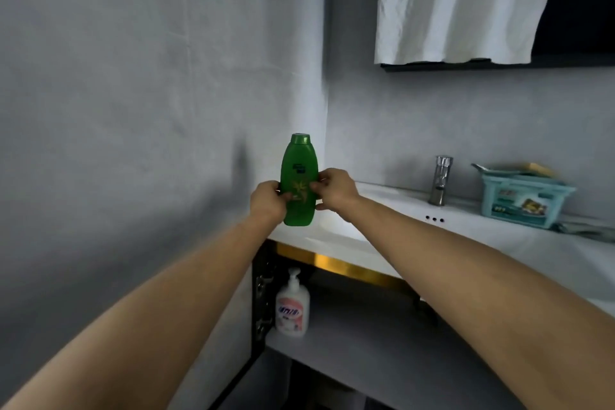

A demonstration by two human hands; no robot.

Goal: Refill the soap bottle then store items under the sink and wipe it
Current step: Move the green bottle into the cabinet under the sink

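Grey walls (149, 76) meet behind a white surface (466, 215). The left hand (266, 201) and right hand (334, 188) grip an upright green bottle (298, 176). At its 6 o'clock, a pump soap bottle (293, 306) stands on the shelf (366, 336); at 3 o'clock, a tap (441, 180) and basket (525, 200).

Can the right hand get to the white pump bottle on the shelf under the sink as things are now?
Probably yes, but not at once. The right hand and left hand both hold the green bottle. The pump bottle stands on the open shelf with nothing in front of it.
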